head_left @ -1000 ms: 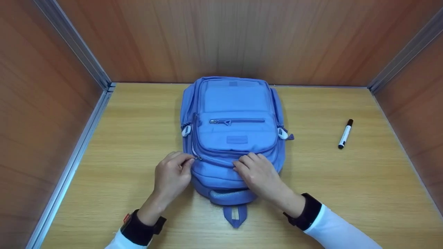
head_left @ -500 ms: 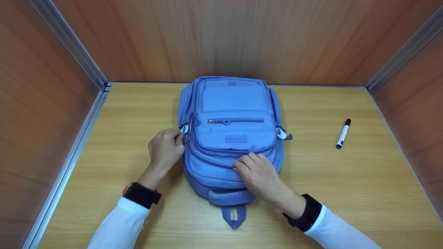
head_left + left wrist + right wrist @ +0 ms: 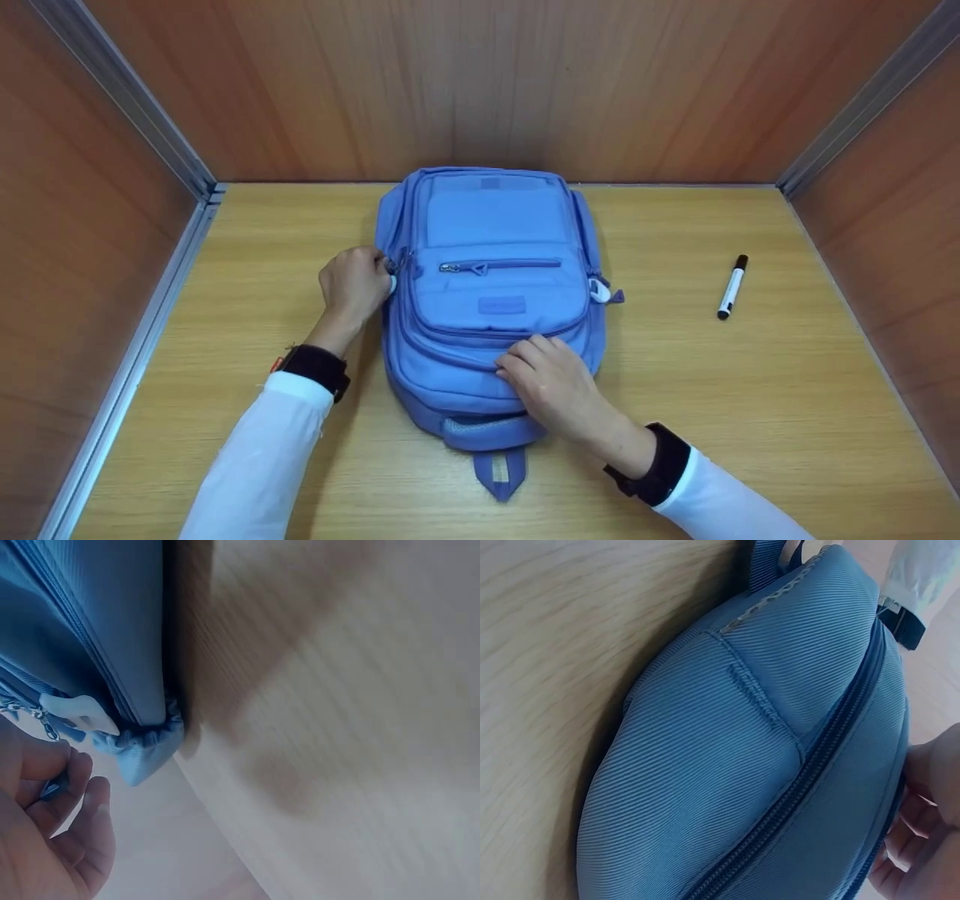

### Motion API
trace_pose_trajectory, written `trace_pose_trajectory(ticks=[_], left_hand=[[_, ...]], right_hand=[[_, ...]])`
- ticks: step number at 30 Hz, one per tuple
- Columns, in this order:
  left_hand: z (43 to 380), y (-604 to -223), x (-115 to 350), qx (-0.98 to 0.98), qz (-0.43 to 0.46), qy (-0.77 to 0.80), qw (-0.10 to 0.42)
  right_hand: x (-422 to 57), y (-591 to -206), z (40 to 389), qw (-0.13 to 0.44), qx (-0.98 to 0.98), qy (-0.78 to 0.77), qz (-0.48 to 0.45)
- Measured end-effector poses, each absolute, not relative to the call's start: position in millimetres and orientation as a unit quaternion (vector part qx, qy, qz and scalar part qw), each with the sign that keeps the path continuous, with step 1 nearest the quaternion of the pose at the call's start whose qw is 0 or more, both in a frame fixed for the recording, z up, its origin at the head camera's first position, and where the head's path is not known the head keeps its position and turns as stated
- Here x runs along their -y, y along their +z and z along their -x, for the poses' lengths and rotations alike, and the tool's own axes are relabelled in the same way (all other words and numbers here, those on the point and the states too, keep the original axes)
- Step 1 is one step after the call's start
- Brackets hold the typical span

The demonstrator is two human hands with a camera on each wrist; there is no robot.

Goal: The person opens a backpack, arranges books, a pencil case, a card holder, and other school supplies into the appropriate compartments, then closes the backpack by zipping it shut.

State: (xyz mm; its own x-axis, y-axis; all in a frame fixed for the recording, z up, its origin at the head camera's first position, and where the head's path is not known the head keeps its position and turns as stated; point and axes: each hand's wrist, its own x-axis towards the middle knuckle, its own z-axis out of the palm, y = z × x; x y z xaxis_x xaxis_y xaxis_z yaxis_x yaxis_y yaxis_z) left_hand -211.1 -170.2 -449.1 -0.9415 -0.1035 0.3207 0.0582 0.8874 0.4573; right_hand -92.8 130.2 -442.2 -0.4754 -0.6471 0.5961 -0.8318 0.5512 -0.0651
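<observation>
A blue backpack point(image 3: 469, 214) lies front side up on the table, its top loop toward me. At its left edge my left hand point(image 3: 354, 285) pinches a zipper pull point(image 3: 55, 786), whose blue tab shows between thumb and finger in the left wrist view. Close by is a white side clip point(image 3: 79, 712). My right hand point(image 3: 551, 386) grips the fabric along the curved zipper seam at the lower front. In the right wrist view the fingers point(image 3: 911, 829) of that hand curl against the bag's front edge; their tips are partly hidden.
A black-and-white marker point(image 3: 733, 287) lies on the table point(image 3: 750, 420) to the right of the bag. Wood-grain panels point(image 3: 487, 82) with metal corner strips point(image 3: 124, 97) close off the back and both sides. A strap loop point(image 3: 500, 476) extends from the bag's near end.
My left hand has moved up along the bag's left side with the zipper pull, and the zipper gap there has closed. My right hand keeps its hold; the view has shifted slightly.
</observation>
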Motion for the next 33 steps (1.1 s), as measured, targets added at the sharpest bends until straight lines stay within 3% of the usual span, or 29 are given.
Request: trace_pose_trajectory(ticks=[17, 24, 33], left_hand=[[242.3, -451.8, 171.6, 0.970, -0.027, -0.186, 0.157], [231.6, -453.5, 166.9, 0.962, -0.013, -0.219, 0.164], [202.2, -446.3, 147.9, 0.934, 0.014, -0.281, 0.222]], right_hand=[[-126.9, -442.8, 89.9, 0.248, 0.842, 0.187, -0.441], [-127.8, -443.1, 90.5, 0.256, 0.841, 0.182, -0.440], [-129.7, -442.4, 91.8, 0.249, 0.847, 0.181, -0.432]])
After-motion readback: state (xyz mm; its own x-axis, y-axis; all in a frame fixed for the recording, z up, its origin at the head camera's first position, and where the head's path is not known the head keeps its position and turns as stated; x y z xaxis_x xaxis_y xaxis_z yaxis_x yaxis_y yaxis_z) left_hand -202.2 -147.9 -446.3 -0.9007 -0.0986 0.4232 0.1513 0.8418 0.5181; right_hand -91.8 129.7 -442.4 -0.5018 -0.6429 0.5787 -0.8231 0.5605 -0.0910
